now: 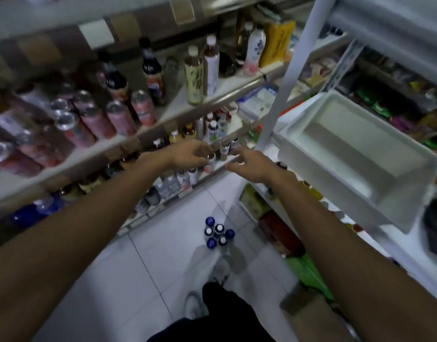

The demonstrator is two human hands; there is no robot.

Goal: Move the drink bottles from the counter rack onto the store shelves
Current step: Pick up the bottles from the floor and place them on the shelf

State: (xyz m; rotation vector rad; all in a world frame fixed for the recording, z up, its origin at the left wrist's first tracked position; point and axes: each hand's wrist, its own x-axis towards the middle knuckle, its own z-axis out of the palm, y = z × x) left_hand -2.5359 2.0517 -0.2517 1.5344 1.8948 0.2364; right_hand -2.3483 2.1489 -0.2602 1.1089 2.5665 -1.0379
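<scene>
Both arms reach forward to a middle store shelf [227, 164]. My left hand [187, 154] curls over the cap of a small dark bottle [210, 162] that stands near the shelf's front edge. My right hand [249, 164] hovers just to the right of it with fingers spread and nothing in them. More small bottles [225, 149] stand right behind the hands. The frame is blurred, so how firmly the left fingers grip is hard to make out.
The upper shelf [212, 97] carries tall bottles and pink cans [118, 119]. A cluster of blue-capped bottles [218, 234] stands on the tiled floor. A white plastic bin [355, 154] juts out from the white rack [286, 77] on the right. My shoes are below.
</scene>
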